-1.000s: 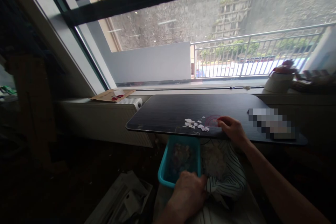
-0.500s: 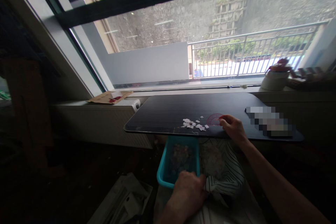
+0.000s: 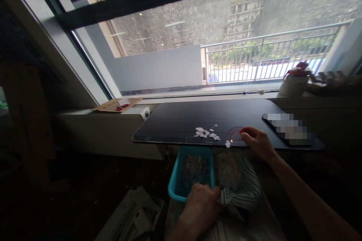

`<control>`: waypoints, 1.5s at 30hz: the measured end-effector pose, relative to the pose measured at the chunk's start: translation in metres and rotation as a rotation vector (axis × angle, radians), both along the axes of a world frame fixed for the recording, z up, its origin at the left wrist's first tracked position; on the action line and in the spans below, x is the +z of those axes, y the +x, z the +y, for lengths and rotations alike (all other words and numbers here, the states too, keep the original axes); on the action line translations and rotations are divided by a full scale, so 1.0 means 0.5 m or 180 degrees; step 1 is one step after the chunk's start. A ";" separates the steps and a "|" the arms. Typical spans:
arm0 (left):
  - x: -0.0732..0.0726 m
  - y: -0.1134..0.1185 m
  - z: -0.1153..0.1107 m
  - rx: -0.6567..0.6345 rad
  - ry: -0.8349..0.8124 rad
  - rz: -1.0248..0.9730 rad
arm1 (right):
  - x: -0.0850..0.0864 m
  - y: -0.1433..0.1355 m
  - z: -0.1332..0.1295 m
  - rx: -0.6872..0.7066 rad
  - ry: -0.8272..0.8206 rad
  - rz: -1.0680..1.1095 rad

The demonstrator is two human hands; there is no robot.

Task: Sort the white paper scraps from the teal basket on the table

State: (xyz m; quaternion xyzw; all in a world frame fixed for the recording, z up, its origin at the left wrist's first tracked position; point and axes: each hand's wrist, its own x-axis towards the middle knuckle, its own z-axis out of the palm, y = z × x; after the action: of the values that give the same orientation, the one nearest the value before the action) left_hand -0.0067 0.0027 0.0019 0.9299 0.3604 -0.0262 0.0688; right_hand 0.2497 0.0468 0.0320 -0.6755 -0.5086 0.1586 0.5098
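Observation:
My right hand (image 3: pixel 258 142) is closed in a pinch on the right edge of a red see-through protractor (image 3: pixel 234 134), rounded in outline, over the dark tabletop (image 3: pixel 181 115). One white paper scrap (image 3: pixel 227 144) is at its lower left edge; I cannot tell whether it clings there or lies on the table. Several more paper scraps (image 3: pixel 201 132) lie scattered to the left. Lower down, my left hand (image 3: pixel 202 203) is curled over the near rim of a teal bin (image 3: pixel 175 180) with small litter inside. Striped cloth (image 3: pixel 243 194) bunches against its thumb; the fingertips are hidden.
A blurred-out flat item (image 3: pixel 291 130) lies on the table's right end. Red-handled scissors (image 3: pixel 121 107) rest on brown paper (image 3: pixel 106 105) by the radiator (image 3: pixel 110 131). A pale pot (image 3: pixel 294 84) stands on the sill. Pale boxy parts (image 3: pixel 135 211) lie on the floor.
My right hand and the protractor have come slightly toward me and to the right. One paper scrap has shifted from the pile's right side to the protractor's lower edge. My left hand has stayed put.

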 end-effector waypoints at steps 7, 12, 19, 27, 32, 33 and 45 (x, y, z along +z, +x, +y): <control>-0.004 -0.001 0.000 0.0032 -0.0010 0.0028 | -0.002 -0.004 0.000 0.0038 0.0007 -0.0135; -0.006 0.000 0.001 0.0035 0.0013 -0.0011 | -0.002 0.001 -0.007 -0.0094 0.0115 -0.0057; -0.001 0.001 -0.002 0.0032 0.0004 0.0002 | -0.009 0.009 -0.006 -0.0087 0.0088 -0.0095; -0.001 0.002 0.000 0.0021 -0.0033 0.0034 | -0.011 0.006 -0.002 -0.0076 0.0099 -0.0076; -0.001 0.002 -0.001 0.0021 -0.0008 0.0087 | -0.009 0.005 -0.012 0.0020 0.0074 -0.0016; 0.000 0.002 -0.002 0.0013 -0.0008 0.0089 | -0.007 0.004 -0.014 0.0066 0.0074 0.0011; 0.003 0.000 -0.002 0.0021 -0.0022 0.0063 | -0.009 -0.031 0.072 0.0355 0.0235 -0.0304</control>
State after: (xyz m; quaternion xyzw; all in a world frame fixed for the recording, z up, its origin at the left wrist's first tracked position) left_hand -0.0070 0.0015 0.0034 0.9281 0.3641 -0.0364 0.0685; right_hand 0.2340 0.0828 0.0276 -0.6336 -0.5747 0.1355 0.4998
